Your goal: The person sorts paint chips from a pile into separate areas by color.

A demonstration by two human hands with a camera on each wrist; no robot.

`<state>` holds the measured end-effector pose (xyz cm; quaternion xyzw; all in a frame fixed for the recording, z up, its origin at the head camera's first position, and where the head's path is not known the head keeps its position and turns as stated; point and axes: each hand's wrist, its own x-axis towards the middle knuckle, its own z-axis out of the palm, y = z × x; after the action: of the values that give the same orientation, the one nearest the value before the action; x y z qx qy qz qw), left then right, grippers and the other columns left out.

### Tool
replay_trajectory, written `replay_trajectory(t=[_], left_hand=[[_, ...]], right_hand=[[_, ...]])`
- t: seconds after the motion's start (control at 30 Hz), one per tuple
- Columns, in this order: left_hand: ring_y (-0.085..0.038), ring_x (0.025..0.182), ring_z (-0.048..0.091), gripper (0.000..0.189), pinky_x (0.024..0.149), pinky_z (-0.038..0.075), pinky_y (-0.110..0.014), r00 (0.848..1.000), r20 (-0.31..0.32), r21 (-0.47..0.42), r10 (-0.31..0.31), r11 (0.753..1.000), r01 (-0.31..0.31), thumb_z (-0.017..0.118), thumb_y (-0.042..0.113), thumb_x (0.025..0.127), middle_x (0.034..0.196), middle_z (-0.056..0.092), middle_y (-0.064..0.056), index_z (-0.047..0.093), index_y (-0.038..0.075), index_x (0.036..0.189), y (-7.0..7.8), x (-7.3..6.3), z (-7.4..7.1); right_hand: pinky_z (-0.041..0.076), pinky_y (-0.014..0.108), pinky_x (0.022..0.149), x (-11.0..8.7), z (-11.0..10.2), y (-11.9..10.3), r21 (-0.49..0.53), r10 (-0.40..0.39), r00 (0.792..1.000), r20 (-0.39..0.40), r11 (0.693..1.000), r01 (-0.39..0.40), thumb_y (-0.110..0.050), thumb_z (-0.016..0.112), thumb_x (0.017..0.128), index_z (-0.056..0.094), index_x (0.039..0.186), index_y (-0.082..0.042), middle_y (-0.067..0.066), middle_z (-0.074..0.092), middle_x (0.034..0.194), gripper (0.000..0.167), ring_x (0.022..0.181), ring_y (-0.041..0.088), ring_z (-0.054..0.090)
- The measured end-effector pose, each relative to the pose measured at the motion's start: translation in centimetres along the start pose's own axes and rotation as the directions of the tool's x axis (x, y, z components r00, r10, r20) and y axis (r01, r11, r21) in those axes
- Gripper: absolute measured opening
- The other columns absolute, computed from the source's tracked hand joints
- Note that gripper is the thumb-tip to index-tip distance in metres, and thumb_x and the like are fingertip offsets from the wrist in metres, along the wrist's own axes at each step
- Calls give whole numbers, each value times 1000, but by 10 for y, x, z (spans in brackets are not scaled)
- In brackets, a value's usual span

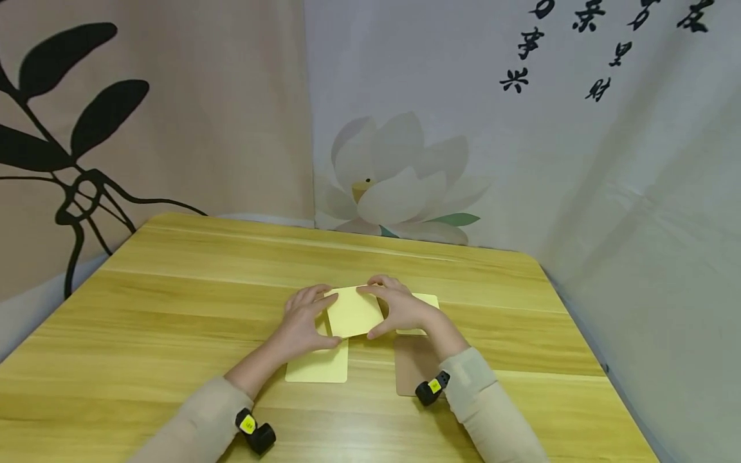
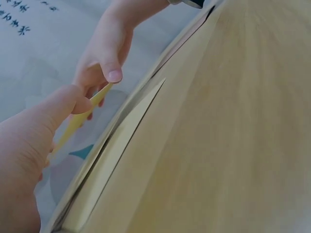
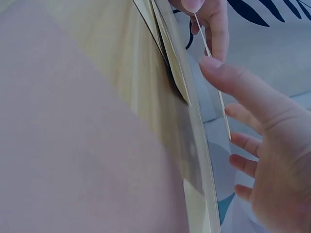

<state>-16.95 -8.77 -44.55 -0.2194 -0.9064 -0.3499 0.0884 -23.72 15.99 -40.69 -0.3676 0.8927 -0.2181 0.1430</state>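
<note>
A pale backdrop (image 1: 579, 167) with a lotus print stands behind a wooden tabletop (image 1: 202, 308). Over its middle, a person's left hand (image 1: 307, 325) and right hand (image 1: 399, 308) face each other, thumbs on the near edge and fingers beyond, both pinching one held yellow sheet (image 1: 354, 312) off the surface. It lies between them, rightward of the left hand, leftward of the right, neither clearly nearer; being roughly square, it shows no long axis. A near-left yellow sheet (image 1: 317, 368) and a brownish-pink sheet (image 1: 412, 368) lie flat nearer the person, a far-right yellow sheet (image 1: 427, 301) just beyond the pinkish one. The held sheet is plain, pale, thin, and slightly turned.
</note>
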Motion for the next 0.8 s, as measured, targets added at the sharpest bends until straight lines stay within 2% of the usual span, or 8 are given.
replay_trajectory(t=[0.17,0.5,0.8], left_hand=[[-34,133,26,86,103,12,-60,999,38,15,11,1000,-11,85,41,66,145,37,-13,52,4,137,7,11,9],[-33,134,23,85,105,11,-60,991,129,-20,41,999,-38,83,40,68,146,36,-14,51,3,137,24,32,26],[-33,133,26,85,104,16,-60,979,185,48,83,994,-94,79,46,69,145,38,-12,51,5,138,38,52,44]], right_hand=[[26,54,103,-13,-3,10,1,27,999,-24,1000,-27,-43,85,69,40,147,-22,6,28,148,92,134,27,24],[27,56,103,-42,-7,26,13,108,991,-75,994,-107,-41,87,67,42,146,-23,7,29,149,92,135,27,24],[28,56,102,-66,-14,43,26,132,985,-112,991,-129,-39,88,65,44,144,-19,9,31,147,92,132,30,26]])
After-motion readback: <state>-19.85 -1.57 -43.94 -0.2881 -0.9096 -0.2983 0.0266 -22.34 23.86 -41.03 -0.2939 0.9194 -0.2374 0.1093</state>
